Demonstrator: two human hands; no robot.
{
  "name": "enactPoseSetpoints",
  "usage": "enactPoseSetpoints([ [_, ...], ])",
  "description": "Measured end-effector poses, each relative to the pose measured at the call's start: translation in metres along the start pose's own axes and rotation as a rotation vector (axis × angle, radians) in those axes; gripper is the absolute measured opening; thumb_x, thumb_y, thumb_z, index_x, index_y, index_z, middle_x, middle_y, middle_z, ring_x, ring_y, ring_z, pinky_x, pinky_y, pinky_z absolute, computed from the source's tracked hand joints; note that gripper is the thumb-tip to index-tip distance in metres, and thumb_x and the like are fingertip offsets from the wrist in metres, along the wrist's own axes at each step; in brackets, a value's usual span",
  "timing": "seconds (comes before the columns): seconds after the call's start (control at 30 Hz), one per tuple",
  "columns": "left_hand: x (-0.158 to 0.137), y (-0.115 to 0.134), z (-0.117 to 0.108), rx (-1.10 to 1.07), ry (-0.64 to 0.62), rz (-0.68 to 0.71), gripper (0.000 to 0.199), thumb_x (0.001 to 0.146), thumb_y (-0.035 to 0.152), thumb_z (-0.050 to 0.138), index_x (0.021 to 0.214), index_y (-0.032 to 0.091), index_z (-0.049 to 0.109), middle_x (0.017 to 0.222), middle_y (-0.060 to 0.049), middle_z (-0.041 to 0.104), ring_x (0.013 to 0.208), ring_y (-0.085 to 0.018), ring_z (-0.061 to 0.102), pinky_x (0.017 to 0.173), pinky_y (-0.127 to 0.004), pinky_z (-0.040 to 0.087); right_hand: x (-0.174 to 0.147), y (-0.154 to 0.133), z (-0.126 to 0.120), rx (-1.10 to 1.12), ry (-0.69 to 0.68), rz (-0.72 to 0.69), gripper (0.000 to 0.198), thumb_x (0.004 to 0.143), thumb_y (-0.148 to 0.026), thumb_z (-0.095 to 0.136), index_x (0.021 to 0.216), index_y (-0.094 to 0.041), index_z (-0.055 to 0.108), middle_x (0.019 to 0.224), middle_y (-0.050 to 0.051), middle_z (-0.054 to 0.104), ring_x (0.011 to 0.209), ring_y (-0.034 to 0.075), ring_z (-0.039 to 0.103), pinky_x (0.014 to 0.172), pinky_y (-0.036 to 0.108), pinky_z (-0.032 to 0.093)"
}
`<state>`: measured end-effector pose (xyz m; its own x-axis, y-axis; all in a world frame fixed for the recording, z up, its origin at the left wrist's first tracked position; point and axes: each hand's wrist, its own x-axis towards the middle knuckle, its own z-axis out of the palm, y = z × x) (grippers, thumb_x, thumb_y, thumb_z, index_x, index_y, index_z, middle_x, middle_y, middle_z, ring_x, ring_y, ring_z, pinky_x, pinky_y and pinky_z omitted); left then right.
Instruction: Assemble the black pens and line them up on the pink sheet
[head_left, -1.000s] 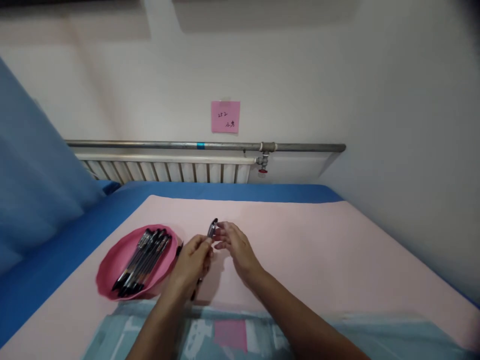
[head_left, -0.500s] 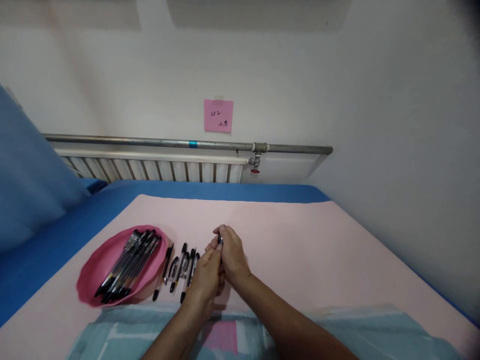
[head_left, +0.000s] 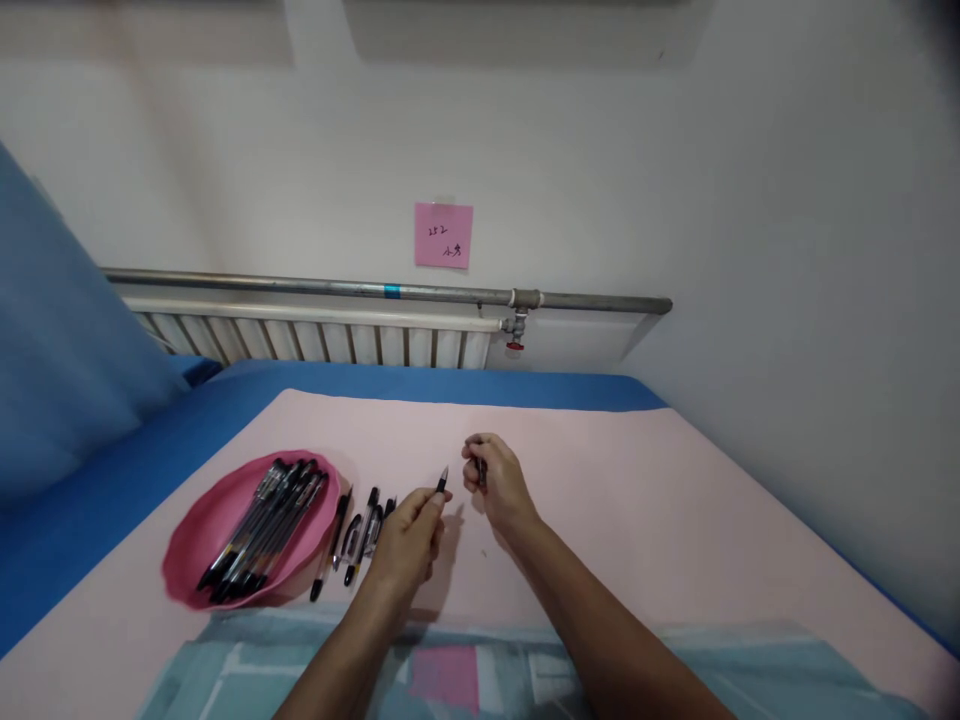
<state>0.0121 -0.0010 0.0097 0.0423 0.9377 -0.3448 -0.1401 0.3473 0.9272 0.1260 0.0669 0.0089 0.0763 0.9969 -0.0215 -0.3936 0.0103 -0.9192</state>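
Note:
My left hand (head_left: 411,532) is closed around a pen (head_left: 442,480), whose bare tip points up and away from me. A short way to the right, my right hand (head_left: 498,478) is closed on a dark pen cap (head_left: 481,470), partly hidden by the fingers. Just left of my left hand, several pens and caps lie on the pink sheet, among them a black-ended pen (head_left: 331,545) and a loose cap (head_left: 351,536). Farther left, a pink scalloped bowl (head_left: 191,545) holds a bundle of black pens (head_left: 262,530).
The pink sheet (head_left: 615,500) covers a blue surface (head_left: 450,384). Teal patterned fabric (head_left: 300,660) lies along the near edge. A white radiator (head_left: 360,342), a metal pipe (head_left: 315,286) and a pink note (head_left: 443,236) are at the wall. Blue cloth (head_left: 67,340) hangs at left.
My hands were together around the pen; now they are apart. The right hand has moved right with the cap, and the pen tip shows bare in the left.

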Motion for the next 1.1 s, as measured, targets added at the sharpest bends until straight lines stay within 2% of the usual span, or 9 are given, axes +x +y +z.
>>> enactPoseSetpoints([
  [0.07,0.002,0.0,-0.002,0.009,0.038,0.048,0.034,0.068,0.049,0.051,0.085,0.019,0.053,0.05,0.01,0.035,0.033,-0.002,0.022,0.033,-0.016,0.013,-0.007,0.001,0.006,-0.072,-0.109,0.043,0.016,0.068,-0.03,0.058,0.067,-0.017,0.049,0.057,-0.005,0.049,0.035,0.003,0.033,0.032,0.018,0.022],
  [0.13,0.004,-0.002,-0.004,0.049,0.08,0.14,0.031,0.07,0.049,0.051,0.081,0.02,0.053,0.05,0.01,0.036,0.036,-0.004,0.027,0.035,-0.016,0.017,-0.015,0.004,0.013,-0.141,-0.175,0.067,0.022,0.066,-0.035,0.062,0.063,-0.017,0.049,0.052,-0.006,0.046,0.035,0.003,0.031,0.033,0.018,0.022],
  [0.23,0.006,-0.005,-0.007,0.146,0.132,0.269,0.03,0.074,0.048,0.049,0.083,0.02,0.055,0.05,0.008,0.038,0.039,-0.006,0.032,0.039,-0.018,0.023,-0.02,0.01,0.019,-0.188,-0.18,0.046,0.023,0.064,-0.035,0.066,0.062,-0.017,0.052,0.045,-0.007,0.043,0.036,0.004,0.032,0.034,0.019,0.024],
  [0.3,0.007,-0.007,-0.009,0.199,0.149,0.299,0.029,0.076,0.047,0.048,0.085,0.02,0.056,0.05,0.008,0.038,0.041,-0.006,0.033,0.04,-0.018,0.024,-0.02,0.013,0.019,-0.183,-0.17,0.034,0.021,0.063,-0.034,0.066,0.061,-0.017,0.054,0.042,-0.008,0.04,0.035,0.005,0.032,0.034,0.019,0.024],
  [0.43,0.006,-0.006,-0.009,0.182,0.123,0.253,0.028,0.076,0.046,0.048,0.08,0.019,0.054,0.05,0.008,0.036,0.038,-0.005,0.027,0.037,-0.017,0.019,-0.018,0.013,0.017,-0.118,-0.172,0.08,0.019,0.062,-0.032,0.066,0.06,-0.016,0.055,0.04,-0.009,0.037,0.034,0.004,0.028,0.034,0.018,0.02],
  [0.63,0.004,0.001,-0.006,-0.057,0.02,0.073,0.028,0.071,0.047,0.051,0.079,0.02,0.049,0.05,0.01,0.035,0.033,-0.002,0.019,0.035,-0.017,0.01,-0.02,0.008,0.017,-0.021,-0.29,0.228,0.022,0.063,-0.032,0.064,0.072,-0.014,0.058,0.05,-0.006,0.048,0.034,0.001,0.025,0.034,0.017,0.015],
  [0.87,0.007,-0.003,-0.005,0.071,0.068,0.166,0.03,0.07,0.049,0.051,0.072,0.02,0.049,0.048,0.01,0.034,0.034,-0.003,0.023,0.036,-0.017,0.014,-0.02,0.009,0.019,-0.041,-0.196,0.191,0.024,0.06,-0.031,0.069,0.063,-0.016,0.05,0.041,-0.01,0.038,0.032,0.001,0.022,0.032,0.016,0.013],
  [1.0,0.008,-0.004,-0.006,0.076,0.077,0.166,0.028,0.071,0.048,0.049,0.072,0.02,0.048,0.048,0.01,0.035,0.034,-0.003,0.023,0.036,-0.018,0.016,-0.019,0.006,0.017,0.005,-0.305,0.27,0.022,0.062,-0.032,0.067,0.072,-0.014,0.057,0.054,-0.005,0.052,0.032,-0.001,0.021,0.032,0.016,0.009],
  [1.1,0.008,-0.004,-0.007,0.159,0.137,0.234,0.028,0.073,0.047,0.049,0.072,0.019,0.052,0.048,0.009,0.036,0.036,-0.004,0.026,0.038,-0.018,0.02,-0.019,0.009,0.017,0.009,-0.257,0.251,0.024,0.062,-0.033,0.067,0.073,-0.016,0.055,0.051,-0.007,0.049,0.031,0.0,0.021,0.031,0.016,0.009],
])
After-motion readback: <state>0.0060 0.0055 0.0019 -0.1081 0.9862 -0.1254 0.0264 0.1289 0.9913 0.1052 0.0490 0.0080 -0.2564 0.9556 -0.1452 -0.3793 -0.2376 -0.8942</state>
